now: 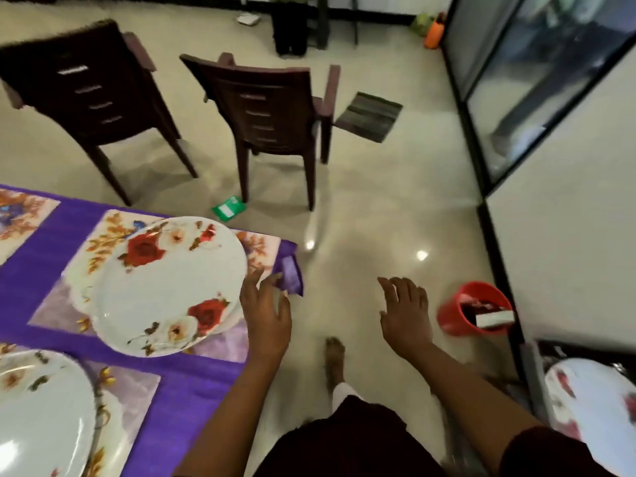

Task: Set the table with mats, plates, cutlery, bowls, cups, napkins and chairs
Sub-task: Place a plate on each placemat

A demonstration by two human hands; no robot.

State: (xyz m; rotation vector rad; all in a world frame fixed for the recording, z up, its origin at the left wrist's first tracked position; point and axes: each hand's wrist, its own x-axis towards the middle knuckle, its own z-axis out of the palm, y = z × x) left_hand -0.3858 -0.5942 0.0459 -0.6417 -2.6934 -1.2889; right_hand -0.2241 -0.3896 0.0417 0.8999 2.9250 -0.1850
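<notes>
Counter (192, 383) at lower left, covered in a purple cloth; one corner of the cloth hangs off the edge near the left hand.

Three floral place mats visible on it: one under the near-corner plate (89, 266), one at the far left edge (20, 215), one at the bottom under a second plate (120, 390).

Floral dinner plate (165, 287), white with red roses, lies on the corner mat, its right rim close to the counter edge. Second floral plate (38, 418) at bottom left, partly cut off by the frame.

Left hand (265, 315) just beside the corner plate's right rim, fingers spread and relaxed, grip released, holding nothing. Contact with the rim cannot be told.

Right hand (406, 315) out over the floor, well apart from the counter, fingers spread, grip released, empty.

Two dark brown plastic armchairs (265, 108) (86, 94) stand on the tiled floor beyond the counter, backs toward the camera, apart from it.

Third floral plate (595, 407) at lower right on a dark surface by the partition.

Red bucket (457, 315) on the floor near the right hand, with a white box in it. Green packet (229, 208) on the floor by a chair leg. Bare foot (335, 356) between the arms.
</notes>
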